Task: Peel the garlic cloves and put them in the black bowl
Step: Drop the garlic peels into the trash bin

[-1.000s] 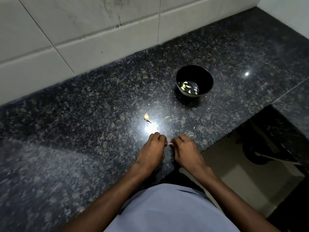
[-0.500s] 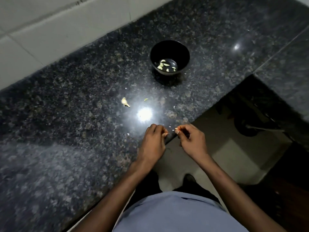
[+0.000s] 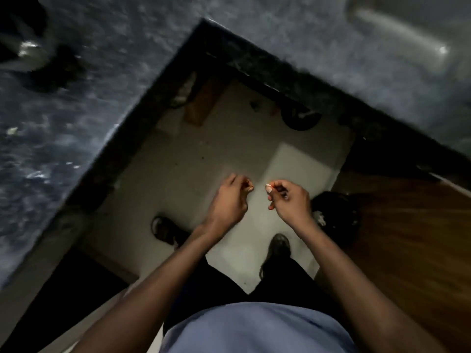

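Pale garlic clove pinched in right hand, left hand beside.

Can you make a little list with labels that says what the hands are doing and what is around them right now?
left hand: fingers curled, pinching something tiny, too small to tell
right hand: pinches a small pale garlic clove
hands: apart, above the pale tiled floor
dark speckled granite counter: to the left and ahead
black bowl: blurred, top left on counter

Blue shirt (dark trousers, shoes)
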